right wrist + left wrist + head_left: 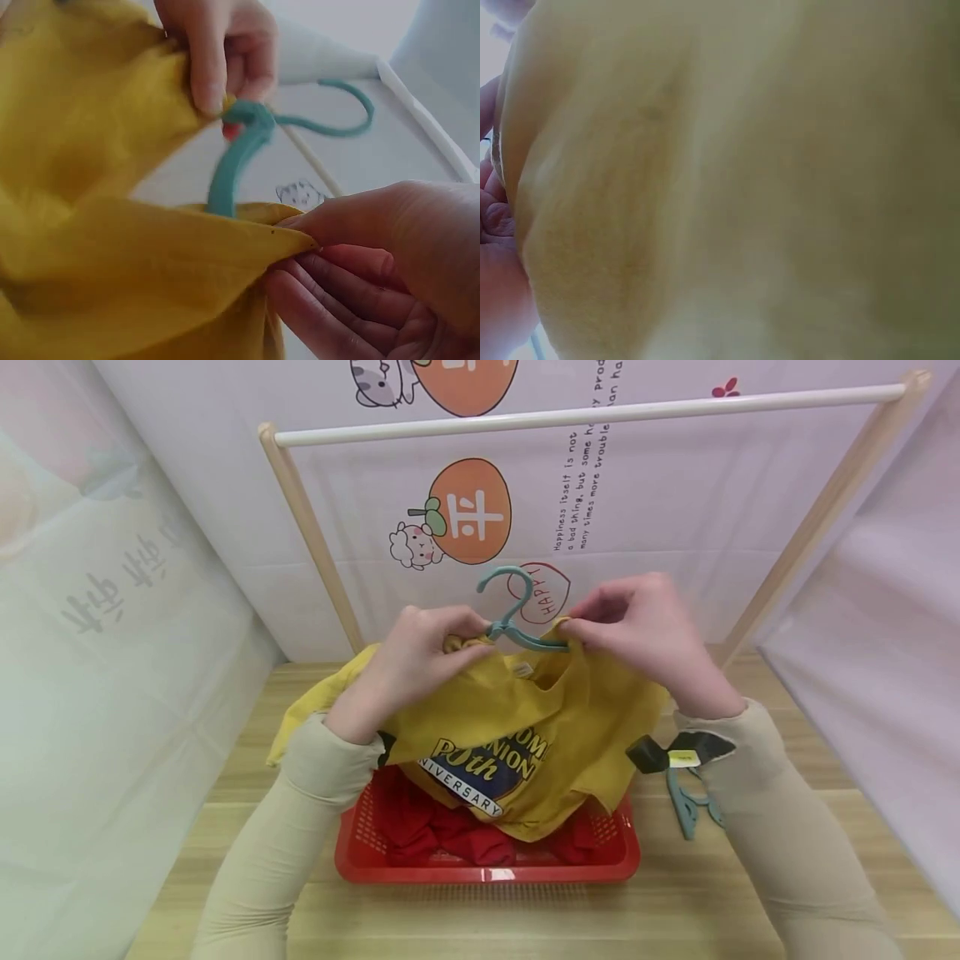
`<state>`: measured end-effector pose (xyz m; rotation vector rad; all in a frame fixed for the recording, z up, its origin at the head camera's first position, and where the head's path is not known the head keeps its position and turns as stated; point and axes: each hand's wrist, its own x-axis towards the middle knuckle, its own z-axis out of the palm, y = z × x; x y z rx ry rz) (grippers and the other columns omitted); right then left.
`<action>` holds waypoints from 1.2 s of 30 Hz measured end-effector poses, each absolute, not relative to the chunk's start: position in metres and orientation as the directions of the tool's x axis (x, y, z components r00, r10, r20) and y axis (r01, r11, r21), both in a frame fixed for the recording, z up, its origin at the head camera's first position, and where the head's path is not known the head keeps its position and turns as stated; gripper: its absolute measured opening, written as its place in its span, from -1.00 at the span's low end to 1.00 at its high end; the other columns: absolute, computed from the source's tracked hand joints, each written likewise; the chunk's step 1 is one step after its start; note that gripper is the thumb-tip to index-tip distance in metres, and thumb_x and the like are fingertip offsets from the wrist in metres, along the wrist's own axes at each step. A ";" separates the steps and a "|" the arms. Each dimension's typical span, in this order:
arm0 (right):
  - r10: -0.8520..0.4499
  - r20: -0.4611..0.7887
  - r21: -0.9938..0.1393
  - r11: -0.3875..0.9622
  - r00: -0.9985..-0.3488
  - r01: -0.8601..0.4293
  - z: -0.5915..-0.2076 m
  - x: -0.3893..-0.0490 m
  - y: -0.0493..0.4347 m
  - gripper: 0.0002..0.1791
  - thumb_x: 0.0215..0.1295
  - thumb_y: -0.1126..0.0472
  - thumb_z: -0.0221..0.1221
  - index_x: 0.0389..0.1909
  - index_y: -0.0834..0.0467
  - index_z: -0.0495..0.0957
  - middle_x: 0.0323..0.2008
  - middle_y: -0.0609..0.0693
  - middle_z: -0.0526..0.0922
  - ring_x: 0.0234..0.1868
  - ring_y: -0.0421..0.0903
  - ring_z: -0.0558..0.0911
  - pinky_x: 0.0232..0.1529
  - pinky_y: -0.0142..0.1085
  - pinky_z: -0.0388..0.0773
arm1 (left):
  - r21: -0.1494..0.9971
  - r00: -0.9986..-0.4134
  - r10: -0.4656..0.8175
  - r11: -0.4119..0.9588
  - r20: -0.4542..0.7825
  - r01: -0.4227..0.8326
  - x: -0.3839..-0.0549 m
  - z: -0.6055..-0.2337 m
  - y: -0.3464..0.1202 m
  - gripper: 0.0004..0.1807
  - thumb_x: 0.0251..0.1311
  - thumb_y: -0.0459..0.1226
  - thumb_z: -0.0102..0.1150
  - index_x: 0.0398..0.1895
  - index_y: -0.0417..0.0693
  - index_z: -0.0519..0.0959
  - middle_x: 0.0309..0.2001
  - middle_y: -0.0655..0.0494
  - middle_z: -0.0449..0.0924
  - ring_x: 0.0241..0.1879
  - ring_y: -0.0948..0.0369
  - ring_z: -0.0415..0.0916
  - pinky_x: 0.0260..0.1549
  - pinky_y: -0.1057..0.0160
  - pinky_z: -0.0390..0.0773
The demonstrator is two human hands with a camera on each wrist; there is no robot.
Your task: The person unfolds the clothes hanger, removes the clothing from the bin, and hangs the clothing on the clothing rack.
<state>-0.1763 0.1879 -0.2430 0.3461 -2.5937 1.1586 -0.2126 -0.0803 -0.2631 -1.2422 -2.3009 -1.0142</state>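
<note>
A yellow T-shirt point(592, 718) with a dark printed front hangs between both hands above a red basket point(495, 874). A blue-green hanger point(534, 643) runs into its neck opening, hook upward. My left hand point(420, 652) pinches the shirt's neckline together with the hanger beside its hook base. On the other side, my right hand point(637, 622) pinches the collar edge between thumb and fingers; the right wrist view shows the hanger arm point(225, 176) passing behind that cloth. Blurred yellow fabric point(705, 187) fills most of the left wrist view. The hanger's left arm is hidden.
Red cloth point(457, 835) lies in the basket. Another blue-green hanger point(682, 806) rests on the wooden table point(225, 827), partly behind my right forearm. Behind stands a rack with a white rail point(585, 417) and wooden posts; printed white sheets surround it.
</note>
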 end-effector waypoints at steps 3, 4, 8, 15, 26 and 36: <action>-0.157 0.345 -0.694 0.622 -0.926 -0.364 -0.241 -0.178 0.174 -0.90 0.23 0.18 0.44 -0.33 0.14 0.79 -0.39 -0.04 0.77 -0.36 -0.13 0.73 -0.33 -0.43 0.62 | 0.432 -0.553 0.587 0.348 0.592 0.832 -0.212 -0.263 -0.079 -0.90 0.22 -0.35 0.44 -0.23 -0.16 0.73 -0.25 0.12 0.77 -0.28 0.32 0.68 -0.28 0.30 0.63; -0.174 0.342 -0.697 0.613 -0.924 -0.373 -0.240 -0.179 0.171 -0.91 0.24 0.19 0.43 -0.32 0.13 0.79 -0.38 -0.05 0.77 -0.35 -0.13 0.73 -0.32 -0.42 0.63 | 0.434 -0.552 0.586 0.346 0.593 0.832 -0.212 -0.262 -0.079 -0.91 0.23 -0.35 0.43 -0.23 -0.16 0.73 -0.25 0.12 0.77 -0.27 0.31 0.68 -0.27 0.30 0.64; -0.239 0.319 -0.700 0.593 -0.917 -0.398 -0.237 -0.179 0.166 -0.91 0.29 0.19 0.39 -0.24 0.07 0.81 -0.32 -0.10 0.77 -0.33 -0.14 0.71 -0.30 -0.36 0.64 | 0.459 -0.574 0.568 0.350 0.589 0.817 -0.211 -0.261 -0.081 -0.91 0.24 -0.36 0.42 -0.22 -0.16 0.72 -0.25 0.13 0.76 -0.27 0.30 0.67 -0.25 0.28 0.64; -0.336 0.332 -0.631 0.616 -0.882 -0.472 -0.237 -0.182 0.178 -0.78 0.23 0.19 0.45 -0.09 0.00 0.80 -0.13 -0.17 0.75 -0.11 -0.22 0.63 -0.11 -0.34 0.65 | 0.514 -0.610 0.527 0.336 0.592 0.789 -0.210 -0.257 -0.090 -0.87 0.22 -0.36 0.44 -0.20 -0.17 0.71 -0.24 0.13 0.76 -0.28 0.29 0.66 -0.28 0.28 0.62; -0.350 0.351 -0.634 0.594 -0.868 -0.496 -0.243 -0.183 0.192 -0.83 0.24 0.14 0.46 -0.16 0.03 0.80 -0.25 -0.14 0.78 -0.19 -0.24 0.71 -0.10 -0.41 0.65 | 0.540 -0.660 0.471 0.380 0.585 0.751 -0.212 -0.249 -0.104 -0.83 0.28 -0.23 0.41 -0.13 -0.08 0.76 -0.22 0.24 0.76 -0.35 0.30 0.59 -0.32 0.28 0.60; -0.267 0.390 -0.672 0.572 -0.881 -0.470 -0.236 -0.179 0.213 -0.81 0.24 0.17 0.46 -0.14 0.07 0.80 -0.21 -0.05 0.79 -0.19 -0.21 0.73 -0.13 -0.48 0.63 | 0.554 -0.766 0.444 0.528 0.465 0.643 -0.213 -0.234 -0.136 -0.69 0.24 -0.07 0.45 -0.04 0.00 0.73 -0.15 0.19 0.72 -0.27 0.24 0.58 -0.26 0.25 0.55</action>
